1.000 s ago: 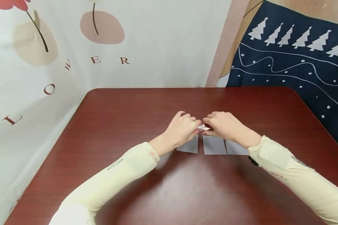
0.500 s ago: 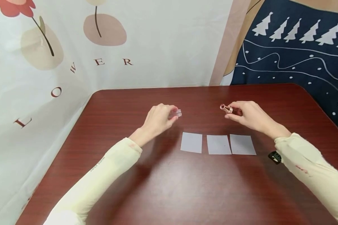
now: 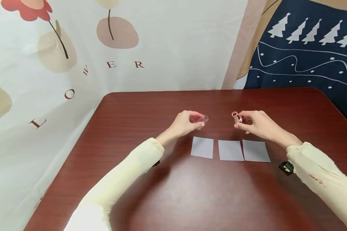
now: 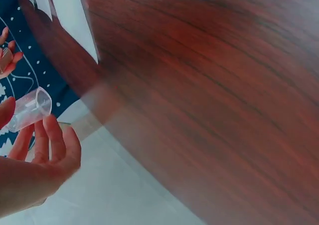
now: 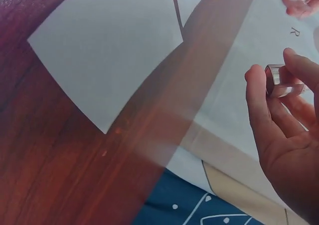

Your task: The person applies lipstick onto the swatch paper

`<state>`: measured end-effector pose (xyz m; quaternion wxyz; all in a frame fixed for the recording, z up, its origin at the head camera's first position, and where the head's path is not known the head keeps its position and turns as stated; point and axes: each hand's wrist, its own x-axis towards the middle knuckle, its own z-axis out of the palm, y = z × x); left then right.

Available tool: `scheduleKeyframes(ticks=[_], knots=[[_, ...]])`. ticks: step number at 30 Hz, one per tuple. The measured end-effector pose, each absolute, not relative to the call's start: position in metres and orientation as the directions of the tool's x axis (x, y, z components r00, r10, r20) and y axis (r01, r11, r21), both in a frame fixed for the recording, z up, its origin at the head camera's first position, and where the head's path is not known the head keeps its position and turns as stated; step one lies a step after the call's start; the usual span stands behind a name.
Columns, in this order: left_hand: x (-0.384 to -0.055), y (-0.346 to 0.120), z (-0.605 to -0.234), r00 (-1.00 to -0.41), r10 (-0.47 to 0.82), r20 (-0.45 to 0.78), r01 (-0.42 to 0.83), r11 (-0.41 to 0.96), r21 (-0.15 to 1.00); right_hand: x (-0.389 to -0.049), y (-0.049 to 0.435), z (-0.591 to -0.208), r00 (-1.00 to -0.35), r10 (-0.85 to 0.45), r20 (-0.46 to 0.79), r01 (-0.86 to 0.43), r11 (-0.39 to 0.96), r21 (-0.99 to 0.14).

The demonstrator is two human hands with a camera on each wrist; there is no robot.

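Observation:
In the head view my left hand (image 3: 182, 124) pinches a clear cap (image 3: 204, 118) between thumb and fingers, above the back of the table. The left wrist view shows that cap (image 4: 31, 109) as a transparent, hollow tube with its round end facing the table. To the right, my right hand (image 3: 261, 125) holds a lipstick (image 3: 236, 117) with a rose-gold case, its dark red tip pointing up and leftward. Seen from the right wrist, the lipstick's shiny base (image 5: 275, 80) sits between thumb and fingers. Cap and lipstick are apart.
Three white paper squares lie in a row nearer me than the hands: a left one (image 3: 202, 147), a middle one (image 3: 230, 150) and a right one (image 3: 256, 150). The brown table (image 3: 150, 106) meets a printed white curtain (image 3: 176, 48) and a navy cloth (image 3: 300, 64).
My hands, together one second ago, have drawn apart, with the cap coming off the lipstick. Since half a second ago, the lipstick has tilted more upright and its red tip shows.

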<state>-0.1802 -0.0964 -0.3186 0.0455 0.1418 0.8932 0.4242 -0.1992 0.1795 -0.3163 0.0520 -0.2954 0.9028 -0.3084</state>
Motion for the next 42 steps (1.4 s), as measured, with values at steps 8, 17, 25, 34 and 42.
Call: scheduleKeyframes(ticks=[8, 17, 25, 34, 42], knots=[[-0.198, -0.072, -0.341, -0.950, 0.312, 0.004, 0.209, 0.627, 0.750, -0.200, 0.184, -0.331, -0.833, -0.549, 0.068, -0.473, 0.642, -0.604], [-0.211, -0.064, -0.354, -0.932, 0.362, -0.030, 0.249, 0.695, 0.675, -0.204, 0.191, -0.330, -0.824, -0.564, 0.063, -0.494, 0.659, -0.567], [-0.213, -0.069, -0.358, -0.917, 0.388, -0.093, 0.202, 0.652, 0.731, -0.206, 0.192, -0.328, -0.822, -0.567, 0.052, -0.494, 0.665, -0.560], [-0.190, -0.075, -0.332, -0.939, 0.341, 0.041, 0.223, 0.513, 0.829, -0.198, 0.186, -0.306, -0.842, -0.535, 0.070, -0.457, 0.638, -0.619], [-0.162, -0.027, -0.328, -0.913, 0.393, -0.112, -0.265, -0.360, 0.894, -0.181, 0.167, -0.287, -0.827, -0.541, 0.156, -0.480, 0.533, -0.697]])
